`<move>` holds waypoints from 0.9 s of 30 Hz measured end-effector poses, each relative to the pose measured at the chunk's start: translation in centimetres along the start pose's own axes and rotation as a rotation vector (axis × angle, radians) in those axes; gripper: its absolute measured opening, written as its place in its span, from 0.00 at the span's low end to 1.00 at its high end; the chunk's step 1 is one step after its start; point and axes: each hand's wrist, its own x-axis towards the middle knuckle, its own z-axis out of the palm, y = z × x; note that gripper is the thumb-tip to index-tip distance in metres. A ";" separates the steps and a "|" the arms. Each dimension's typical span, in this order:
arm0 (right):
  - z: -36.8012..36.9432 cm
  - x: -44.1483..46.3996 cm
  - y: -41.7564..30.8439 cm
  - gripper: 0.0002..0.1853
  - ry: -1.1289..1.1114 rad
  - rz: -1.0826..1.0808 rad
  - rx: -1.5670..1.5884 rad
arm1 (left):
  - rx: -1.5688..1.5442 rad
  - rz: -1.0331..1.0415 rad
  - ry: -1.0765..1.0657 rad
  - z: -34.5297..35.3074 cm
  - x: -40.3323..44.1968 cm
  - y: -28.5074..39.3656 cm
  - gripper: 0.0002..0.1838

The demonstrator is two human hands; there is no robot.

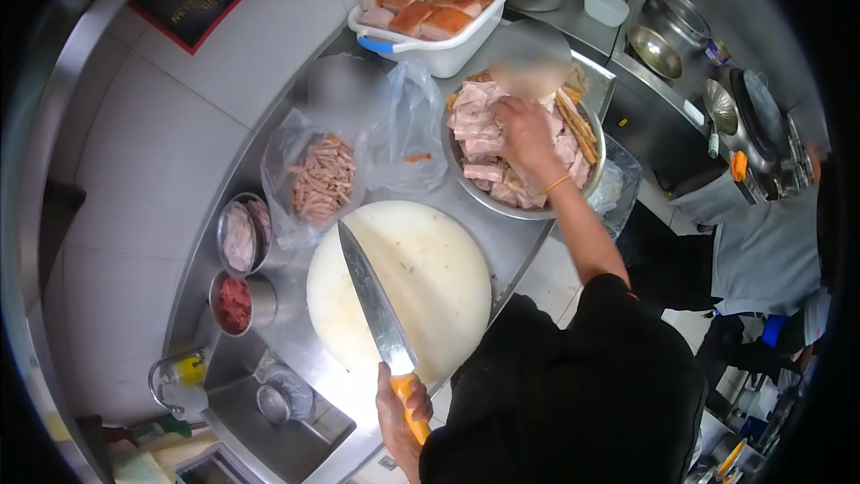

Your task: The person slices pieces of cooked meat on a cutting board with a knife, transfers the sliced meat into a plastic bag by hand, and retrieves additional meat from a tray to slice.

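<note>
My left hand [402, 405] is wrapped round the orange handle of a large kitchen knife [372, 298]. Its long blade extends over a round white cutting board [439, 260]. My right hand [527, 136] reaches into a metal bowl [455, 181] heaped with pale chunks of meat [477, 121]. The fingers rest among the pieces; their tips are partly hidden, so whether they grip one is unclear. Brown strips [578, 125] lie along the bowl's right side. Beyond the board, sliced meat strips [322, 177] fill an open plastic bag [279, 157].
A white tub [466, 54] of browned meat slabs stands at the back. Metal containers, one with red meat [235, 305], line the left edge beside a sink [331, 426]. Another clear bag [408, 139] lies near the bowl. A person in a grey garment [766, 251] is at right.
</note>
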 end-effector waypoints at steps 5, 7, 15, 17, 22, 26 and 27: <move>-0.9 1.3 8.2 0.20 -0.361 0.039 -0.137 | -0.004 0.032 -0.090 -1.7 0.4 -1.0 0.38; -1.7 2.0 8.4 0.18 -0.380 0.035 -0.081 | 0.008 0.045 -0.099 -2.5 0.0 -1.5 0.38; -4.5 2.5 8.6 0.16 -0.345 0.346 0.335 | -0.147 0.139 -0.078 -6.8 -1.1 -4.7 0.38; -4.9 2.4 9.3 0.14 -0.380 0.364 0.442 | -0.205 0.141 -0.068 -7.8 -0.6 -5.5 0.37; -9.3 1.9 5.1 0.12 -0.348 0.450 0.736 | -0.192 0.135 -0.099 -9.2 0.1 -6.0 0.38; -12.2 0.7 -0.3 0.10 -0.432 0.417 0.753 | -0.173 0.154 -0.162 -10.6 1.3 -6.5 0.38; -12.2 -0.2 -1.6 0.10 -0.488 0.388 0.814 | -0.167 0.172 -0.174 -10.9 1.7 -6.8 0.38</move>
